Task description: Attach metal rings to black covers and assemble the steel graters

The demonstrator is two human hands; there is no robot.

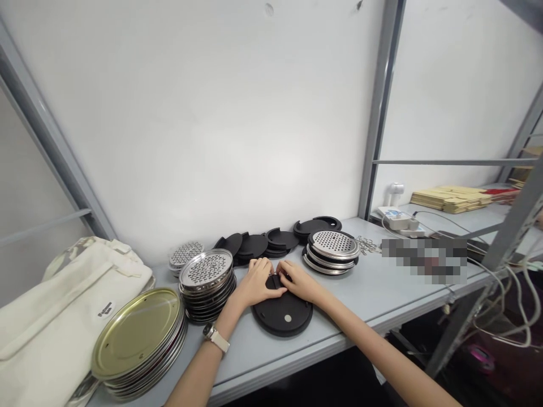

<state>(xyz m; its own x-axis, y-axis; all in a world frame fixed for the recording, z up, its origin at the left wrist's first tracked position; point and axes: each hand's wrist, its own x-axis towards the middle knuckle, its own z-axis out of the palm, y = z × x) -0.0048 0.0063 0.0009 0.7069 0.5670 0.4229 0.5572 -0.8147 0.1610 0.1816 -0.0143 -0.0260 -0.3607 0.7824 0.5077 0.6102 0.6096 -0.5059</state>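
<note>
A black round base [282, 314] with a small pale disc [287, 319] near its front lies flat on the grey shelf. My left hand [258, 284] grips its far left edge, fingers curled over and thumb stretched across the top. From the other side my right hand [298, 280] closes its bent fingers on the far edge, close to the left fingertips. Between the two hands a small dark part [275, 281] shows, mostly covered by fingers. Just left of the base stands a stack of round metal grater plates [206, 270].
Gold-coloured round lids [138, 333] are stacked at the left beside a cream bag [63, 305]. Black round covers [253, 246] lean along the wall, and perforated metal discs [334, 244] sit right of them. Thin metal wire pieces [367, 245], a power strip [399, 217] and cables lie farther right.
</note>
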